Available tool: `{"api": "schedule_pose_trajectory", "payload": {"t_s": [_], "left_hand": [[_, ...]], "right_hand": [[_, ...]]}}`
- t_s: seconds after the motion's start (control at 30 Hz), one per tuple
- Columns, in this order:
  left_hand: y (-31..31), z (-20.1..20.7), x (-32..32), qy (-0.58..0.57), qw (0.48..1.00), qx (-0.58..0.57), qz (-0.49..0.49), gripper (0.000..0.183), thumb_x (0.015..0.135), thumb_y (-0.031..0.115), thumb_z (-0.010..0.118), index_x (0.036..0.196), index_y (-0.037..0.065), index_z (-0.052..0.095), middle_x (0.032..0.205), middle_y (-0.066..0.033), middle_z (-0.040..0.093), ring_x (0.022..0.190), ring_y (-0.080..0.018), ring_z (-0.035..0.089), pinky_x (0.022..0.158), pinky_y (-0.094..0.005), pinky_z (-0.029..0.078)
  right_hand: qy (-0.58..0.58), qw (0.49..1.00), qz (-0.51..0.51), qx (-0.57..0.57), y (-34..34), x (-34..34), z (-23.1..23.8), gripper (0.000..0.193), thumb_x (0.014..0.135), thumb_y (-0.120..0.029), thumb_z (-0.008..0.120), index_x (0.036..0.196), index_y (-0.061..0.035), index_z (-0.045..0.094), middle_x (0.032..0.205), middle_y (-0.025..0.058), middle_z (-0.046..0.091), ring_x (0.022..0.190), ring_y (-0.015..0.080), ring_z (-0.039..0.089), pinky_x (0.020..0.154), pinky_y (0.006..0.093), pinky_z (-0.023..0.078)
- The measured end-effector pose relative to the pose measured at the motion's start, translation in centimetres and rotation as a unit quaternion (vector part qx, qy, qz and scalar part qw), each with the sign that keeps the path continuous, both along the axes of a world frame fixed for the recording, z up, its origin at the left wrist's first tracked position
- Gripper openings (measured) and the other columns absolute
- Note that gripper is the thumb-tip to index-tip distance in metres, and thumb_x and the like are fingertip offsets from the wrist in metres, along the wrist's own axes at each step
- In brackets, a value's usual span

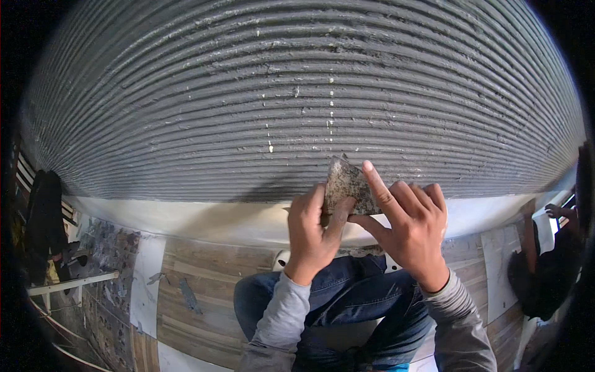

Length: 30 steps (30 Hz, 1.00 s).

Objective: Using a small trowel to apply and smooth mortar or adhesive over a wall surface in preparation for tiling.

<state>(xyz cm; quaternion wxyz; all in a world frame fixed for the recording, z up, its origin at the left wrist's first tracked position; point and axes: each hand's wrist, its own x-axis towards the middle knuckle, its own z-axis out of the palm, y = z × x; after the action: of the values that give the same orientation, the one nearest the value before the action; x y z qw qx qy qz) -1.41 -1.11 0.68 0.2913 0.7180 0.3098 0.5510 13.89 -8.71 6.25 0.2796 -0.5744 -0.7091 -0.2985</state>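
In front of me stands a wall of grey horizontal ridges, with white specks and drips on it. My left hand is closed on a small flat speckled plate, shaped like a scraper blade, with the thumb across its face. The plate is tilted up close to the lowest ridges. My right hand is beside it with fingers spread. Its straight index finger lies along the plate's right edge, and its thumb is near the lower edge. Whatever lies behind the plate is hidden.
A smooth cream strip runs below the ridges. Grey scraps lie on the wood-look tiled floor. At the left are a metal frame and a person in dark clothes. Another person is at the right edge.
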Motion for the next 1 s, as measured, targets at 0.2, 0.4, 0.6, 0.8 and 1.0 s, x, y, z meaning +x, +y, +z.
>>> {"api": "schedule_pose_trajectory", "payload": {"t_s": [0.2,0.4,0.6,0.8,1.0], "left_hand": [[0.3,-0.6,1.0,0.023,0.998,0.04,0.032,0.022,0.094,0.026,0.066,0.093,0.004,0.061,0.075,-0.0125,0.062,0.066,-0.0342,0.056,0.065,-0.0445,0.039],[0.1,-0.7,0.5,0.066,0.996,0.046,0.025,0.026,0.095,0.023,0.064,0.103,-0.001,0.059,0.083,-0.0173,0.062,0.075,-0.0371,0.053,0.067,-0.0465,0.039],[0.4,-1.1,0.4,0.082,0.995,0.05,0.006,0.023,0.095,0.022,0.063,0.103,0.001,0.059,0.083,-0.0155,0.063,0.073,-0.0395,0.054,0.068,-0.0461,0.039],[0.6,-0.4,0.4,0.066,0.996,0.048,0.021,0.025,0.094,0.025,0.066,0.092,0.002,0.058,0.074,-0.0143,0.063,0.069,-0.0365,0.061,0.068,-0.0436,0.04],[0.6,-0.8,0.7,0.09,0.994,0.058,0.025,0.03,0.095,0.029,0.064,0.091,0.001,0.058,0.076,-0.0164,0.065,0.07,-0.0381,0.062,0.069,-0.0448,0.042]], "right_hand": [[-0.041,0.998,-0.029,-0.032,0.1,-0.1,0.8,0.086,0.07,-0.042,0.08,0.149,-0.022,0.052,0.073,-0.0036,0.045,0.062,0.0133,0.047,0.066,0.0302,0.033],[-0.048,0.997,-0.032,-0.049,0.0,-0.3,1.1,0.086,0.07,-0.043,0.08,0.149,-0.0226,0.052,0.074,-0.0037,0.047,0.064,0.0138,0.048,0.067,0.0303,0.034],[-0.061,0.996,-0.026,-0.063,0.1,0.0,1.0,0.087,0.071,-0.042,0.08,0.15,-0.0225,0.051,0.072,-0.0037,0.047,0.064,0.0132,0.047,0.068,0.0305,0.034],[-0.074,0.994,-0.013,-0.077,0.6,-0.1,1.6,0.088,0.071,-0.042,0.08,0.151,-0.0219,0.049,0.07,-0.0047,0.047,0.062,0.0123,0.047,0.068,0.0309,0.033],[-0.093,0.993,-0.032,-0.064,0.0,-0.3,1.5,0.089,0.071,-0.043,0.081,0.151,-0.0202,0.049,0.069,-0.0054,0.047,0.063,0.0111,0.049,0.068,0.031,0.034]]}}
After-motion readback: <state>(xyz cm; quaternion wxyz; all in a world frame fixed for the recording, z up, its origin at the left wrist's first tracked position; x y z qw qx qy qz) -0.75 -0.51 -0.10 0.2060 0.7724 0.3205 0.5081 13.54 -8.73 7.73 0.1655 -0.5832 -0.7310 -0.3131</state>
